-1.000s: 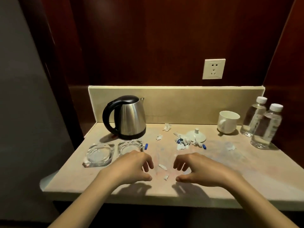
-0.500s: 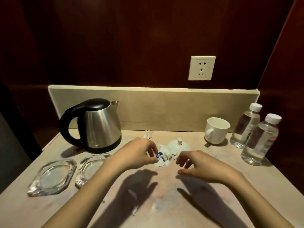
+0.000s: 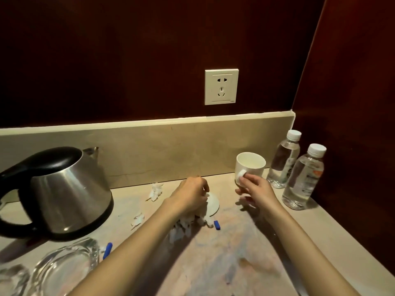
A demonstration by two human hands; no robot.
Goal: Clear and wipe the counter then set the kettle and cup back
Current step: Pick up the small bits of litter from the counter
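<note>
A steel kettle [image 3: 68,189] with a black lid and handle stands at the left of the beige counter [image 3: 235,253]. A white cup [image 3: 251,165] sits at the back right. My right hand [image 3: 255,186] grips the cup by its handle. My left hand [image 3: 191,194] is closed over a white ceramic lid [image 3: 213,204], hiding its knob. White paper scraps [image 3: 181,229] lie under my left forearm, with more scraps [image 3: 155,192] further left. Small blue pieces [image 3: 217,224] lie among them.
Two clear water bottles [image 3: 303,178] stand against the right wall beside the cup. Glass ashtrays [image 3: 64,270] sit at the front left, a blue piece [image 3: 107,250] beside them. A wall socket [image 3: 221,86] is above the backsplash. The counter shows faint coloured smears.
The view has come closer to the counter. My right hand reached right and took the cup's handle. My left hand moved onto the white lid.
</note>
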